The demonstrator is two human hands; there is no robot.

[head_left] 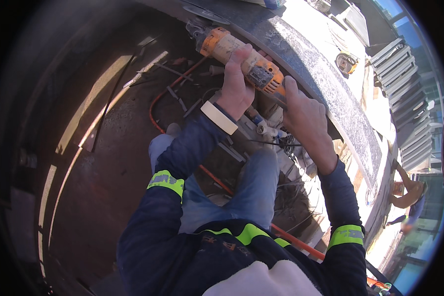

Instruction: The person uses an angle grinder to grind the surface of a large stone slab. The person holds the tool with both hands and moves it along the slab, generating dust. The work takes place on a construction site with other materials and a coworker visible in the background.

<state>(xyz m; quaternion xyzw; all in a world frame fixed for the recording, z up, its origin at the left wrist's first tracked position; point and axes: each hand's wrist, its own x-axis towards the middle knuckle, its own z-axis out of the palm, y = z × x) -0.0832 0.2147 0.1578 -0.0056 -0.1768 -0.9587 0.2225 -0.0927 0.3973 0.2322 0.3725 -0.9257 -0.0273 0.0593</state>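
An orange, dust-covered angle grinder [254, 66] lies slantwise along the near edge of a dark stone slab [293, 42], its head pointing to the upper left. My left hand [238, 81] is wrapped round the middle of its body. Further back, my right hand [305, 111] grips the rear end, below the slab's edge. Beside the grinder's head shows a thin grey disc [206, 15]; whether it is fitted to the tool I cannot tell. Pale dust covers much of the slab's top.
An orange cable [155, 106] runs down past my legs. Pipe fittings [269, 129], wires and scraps lie below the slab. A second orange tool [347, 63] rests beyond it, near stacked grey strips [402, 74]. Another person [410, 197] is at the far right.
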